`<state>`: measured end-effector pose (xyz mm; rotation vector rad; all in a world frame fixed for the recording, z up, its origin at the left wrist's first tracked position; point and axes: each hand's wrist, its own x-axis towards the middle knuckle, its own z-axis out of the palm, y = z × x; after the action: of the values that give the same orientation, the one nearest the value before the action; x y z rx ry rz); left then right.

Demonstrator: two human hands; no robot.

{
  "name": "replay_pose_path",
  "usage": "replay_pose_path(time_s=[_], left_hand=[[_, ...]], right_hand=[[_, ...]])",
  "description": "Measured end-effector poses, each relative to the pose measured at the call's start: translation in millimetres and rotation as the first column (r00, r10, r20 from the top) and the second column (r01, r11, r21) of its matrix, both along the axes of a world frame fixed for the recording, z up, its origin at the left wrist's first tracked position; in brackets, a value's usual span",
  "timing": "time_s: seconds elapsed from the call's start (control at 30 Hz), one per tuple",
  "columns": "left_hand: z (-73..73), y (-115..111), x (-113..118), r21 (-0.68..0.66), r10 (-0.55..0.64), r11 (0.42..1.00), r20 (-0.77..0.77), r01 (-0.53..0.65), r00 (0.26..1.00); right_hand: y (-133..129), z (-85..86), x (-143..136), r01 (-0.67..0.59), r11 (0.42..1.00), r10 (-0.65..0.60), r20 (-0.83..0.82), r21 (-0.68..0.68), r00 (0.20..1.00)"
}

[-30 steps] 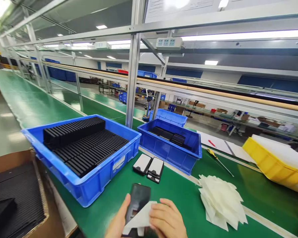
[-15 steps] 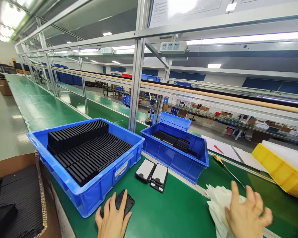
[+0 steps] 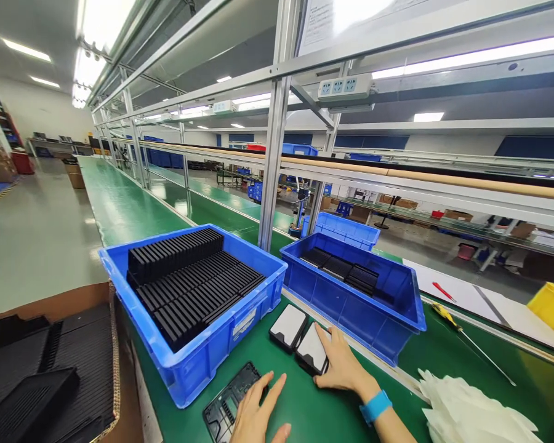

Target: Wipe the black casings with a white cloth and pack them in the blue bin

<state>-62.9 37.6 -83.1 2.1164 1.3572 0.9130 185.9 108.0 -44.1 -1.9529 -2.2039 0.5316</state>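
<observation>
My left hand (image 3: 258, 411) is open, its fingers spread over the edge of a flat black plastic shell (image 3: 226, 403). The shell lies on the green bench with its ribbed inner side up. Whether my fingertips touch it, I cannot tell. My right hand (image 3: 344, 364), with a blue band at the wrist, grips a black case with a white face (image 3: 312, 347), thumb at the near end and fingers over the far edge. Beside it, to the left, lies a matching black case (image 3: 288, 325). My hand hides part of the gripped case.
A blue crate (image 3: 231, 344) with rows of black parts stands left; another blue crate (image 3: 351, 320) stands behind the cases. On the right are white sheets (image 3: 475, 409), a yellow-handled screwdriver (image 3: 447, 317) and a red tool (image 3: 443, 291). A cardboard box (image 3: 115, 351) holds black parts.
My right hand has moved left from the white sheets onto the white-faced case. My left hand has shifted right, uncovering more of the black shell. The view has turned left.
</observation>
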Motion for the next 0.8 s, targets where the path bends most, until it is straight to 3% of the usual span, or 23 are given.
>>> replay_pose_path(time_s=[0.1, 0.2, 0.33, 0.43, 0.53, 0.63, 0.8], left_hand=[[26.5, 25.8, -2.6, -0.188, -0.004, 0.981, 0.265, 0.055, 0.964], [49.1, 74.5, 3.5, -0.257, 0.042, 0.964, 0.390, 0.065, 0.920], [55.4, 138.1, 20.1, -0.465, 0.207, 0.883, 0.522, 0.072, 0.828], [53.6, 162.2, 30.8, -0.574, 0.276, 0.805, 0.586, 0.150, 0.762], [55.2, 169.0, 37.3, -0.587, 0.230, 0.752, 0.659, 0.299, 0.716], [57.7, 165.8, 44.4, -0.573, 0.174, 0.713, 0.703, 0.404, 0.689], [50.7, 124.5, 61.7, -0.555, 0.144, 0.705, 0.722, 0.442, 0.677]], right_hand=[[-20.8, 1.1, 3.9, 0.026, 1.000, -0.026, -0.029, 0.014, 0.999], [-22.9, 11.7, 2.6, 0.042, 0.998, -0.038, -0.084, 0.049, 0.996], [6.3, 26.3, -20.1, 0.021, 0.989, 0.007, -0.191, 0.149, 0.982], [33.6, 24.6, -40.6, 0.030, 0.983, 0.026, -0.303, 0.181, 0.953], [49.5, 10.5, -48.8, 0.093, 0.982, -0.004, -0.477, 0.162, 0.879], [49.9, -9.0, -50.7, 0.212, 0.971, -0.080, -0.680, 0.112, 0.728], [14.0, -41.3, -63.2, 0.349, 0.937, -0.185, -0.857, -0.006, 0.481]])
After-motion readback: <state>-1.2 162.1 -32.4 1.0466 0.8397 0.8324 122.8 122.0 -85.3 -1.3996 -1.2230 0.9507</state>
